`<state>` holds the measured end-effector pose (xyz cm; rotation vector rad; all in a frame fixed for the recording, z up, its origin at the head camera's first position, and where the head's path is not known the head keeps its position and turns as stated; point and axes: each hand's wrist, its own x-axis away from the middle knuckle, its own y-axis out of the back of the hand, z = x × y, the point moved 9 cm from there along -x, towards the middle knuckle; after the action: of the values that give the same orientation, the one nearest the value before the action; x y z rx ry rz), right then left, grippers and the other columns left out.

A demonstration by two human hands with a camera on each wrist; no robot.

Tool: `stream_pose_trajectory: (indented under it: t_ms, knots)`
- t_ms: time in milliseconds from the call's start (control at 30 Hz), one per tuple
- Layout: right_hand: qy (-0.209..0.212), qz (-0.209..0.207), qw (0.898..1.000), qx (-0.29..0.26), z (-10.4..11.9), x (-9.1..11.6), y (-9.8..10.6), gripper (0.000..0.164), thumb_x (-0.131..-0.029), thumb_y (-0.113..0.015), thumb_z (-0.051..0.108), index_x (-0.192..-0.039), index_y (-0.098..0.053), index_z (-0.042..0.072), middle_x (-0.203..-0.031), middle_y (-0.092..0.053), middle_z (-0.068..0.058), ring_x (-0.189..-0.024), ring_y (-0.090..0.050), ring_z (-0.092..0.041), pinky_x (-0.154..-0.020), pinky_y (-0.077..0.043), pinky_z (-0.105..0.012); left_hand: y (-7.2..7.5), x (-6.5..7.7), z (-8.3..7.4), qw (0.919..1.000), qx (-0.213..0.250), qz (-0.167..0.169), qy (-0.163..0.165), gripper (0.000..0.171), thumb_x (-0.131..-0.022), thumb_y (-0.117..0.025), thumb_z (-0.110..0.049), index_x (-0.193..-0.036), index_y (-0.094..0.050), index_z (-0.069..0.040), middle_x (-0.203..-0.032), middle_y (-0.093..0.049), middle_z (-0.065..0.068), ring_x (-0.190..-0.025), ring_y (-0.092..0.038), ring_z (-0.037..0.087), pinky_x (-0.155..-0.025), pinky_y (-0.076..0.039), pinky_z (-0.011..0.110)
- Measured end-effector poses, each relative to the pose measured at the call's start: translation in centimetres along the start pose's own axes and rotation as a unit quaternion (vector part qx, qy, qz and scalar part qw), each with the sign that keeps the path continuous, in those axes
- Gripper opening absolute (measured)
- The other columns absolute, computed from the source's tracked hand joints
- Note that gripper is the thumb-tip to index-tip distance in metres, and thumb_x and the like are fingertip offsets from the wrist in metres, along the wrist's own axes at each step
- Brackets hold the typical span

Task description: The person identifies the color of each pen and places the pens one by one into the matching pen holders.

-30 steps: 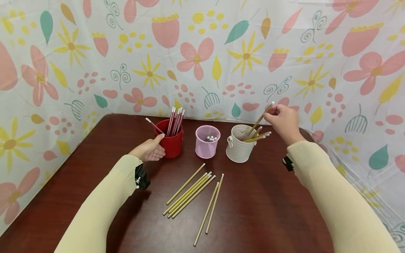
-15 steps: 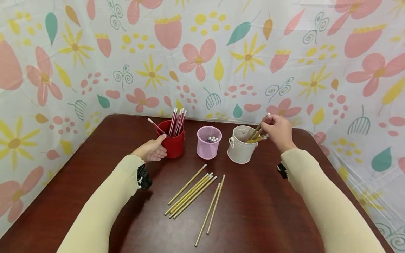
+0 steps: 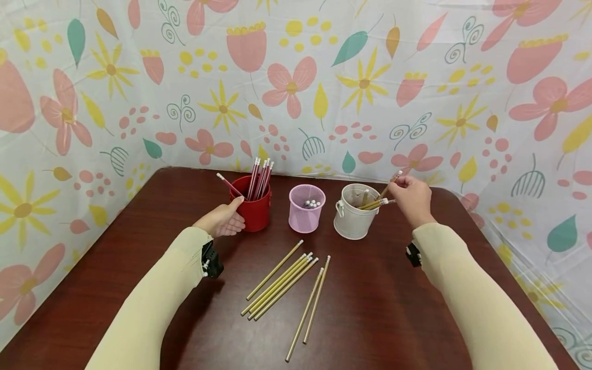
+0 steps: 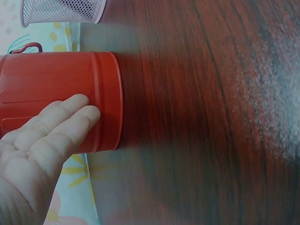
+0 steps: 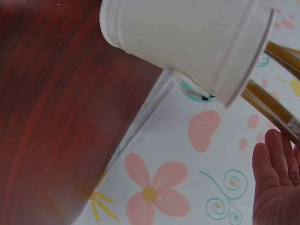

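Note:
My left hand (image 3: 221, 218) lies against the side of the red bucket (image 3: 252, 216), its thumb up by the rim. Straight fingers (image 4: 70, 124) touch the bucket's wall in the left wrist view. Several dark red pencils (image 3: 259, 180) with white erasers stand in that bucket, and one leans out to the left. On the other side, my right hand (image 3: 411, 198) pinches a gold pencil (image 3: 387, 188) near its eraser end, at the right rim of the white bucket (image 3: 353, 223). Other gold pencils (image 3: 372, 205) lean in the same bucket; their lower ends are hidden inside.
Between the buckets stands a pink mesh cup (image 3: 303, 218) holding several white-tipped pencils. Loose gold pencils (image 3: 279, 288) lie on the dark wooden table (image 3: 370, 318) in front. A flowered cloth (image 3: 296, 103) hangs along the table's back edge.
My right hand has come down with the gold pencil, which now sits lower in the white bucket and leans against its right rim. My left hand stays at the red bucket.

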<state>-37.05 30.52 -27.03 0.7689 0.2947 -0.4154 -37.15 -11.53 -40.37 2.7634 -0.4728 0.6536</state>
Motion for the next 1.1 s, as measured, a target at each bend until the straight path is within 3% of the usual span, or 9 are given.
stream_pose_trajectory:
  t_ms: [233,533,833,1100]
  knots:
    - [-0.034,0.011,0.999,0.001,-1.3,0.5,-0.7,0.023,-0.081,-0.058,0.014,-0.088,-0.069,-0.005,-0.066,-0.062,0.007,-0.069,-0.049,-0.011,-0.063,-0.038,-0.023,-0.1,0.1,-0.1,1.0000,0.000,0.001,-0.001,0.079,-0.102,-0.018,-0.048,-0.134,-0.033,0.023,-0.137,-0.040,0.037,-0.130,-0.040,0.044,-0.108,-0.032,0.047]
    - [-0.090,0.032,0.992,-0.084,-2.9,1.1,-1.4,0.032,-0.088,-0.056,0.020,-0.097,-0.067,-0.008,-0.054,-0.050,0.023,-0.052,-0.049,0.008,-0.054,-0.042,-0.012,-0.2,0.1,-0.1,1.0000,-0.006,0.003,0.002,0.078,-0.103,-0.019,-0.047,-0.134,-0.033,0.023,-0.137,-0.040,0.037,-0.130,-0.039,0.044,-0.108,-0.032,0.046]
    - [-0.117,0.041,0.986,-0.116,-3.6,1.6,-1.6,0.033,-0.090,-0.053,0.023,-0.095,-0.067,-0.007,-0.053,-0.054,0.023,-0.052,-0.056,0.008,-0.055,-0.047,-0.011,-0.1,0.2,-0.2,1.0000,-0.005,-0.001,-0.002,0.077,-0.103,-0.019,-0.047,-0.134,-0.033,0.023,-0.137,-0.040,0.037,-0.130,-0.040,0.044,-0.107,-0.032,0.047]
    - [-0.122,0.026,0.975,-0.183,-4.2,2.2,-1.6,0.032,-0.092,-0.047,0.012,-0.103,-0.064,-0.012,-0.060,-0.057,0.022,-0.060,-0.063,0.004,-0.062,-0.052,-0.014,-0.2,0.2,-0.2,1.0000,-0.003,-0.001,-0.003,0.077,-0.103,-0.019,-0.046,-0.134,-0.033,0.023,-0.137,-0.040,0.037,-0.129,-0.040,0.044,-0.107,-0.033,0.047]
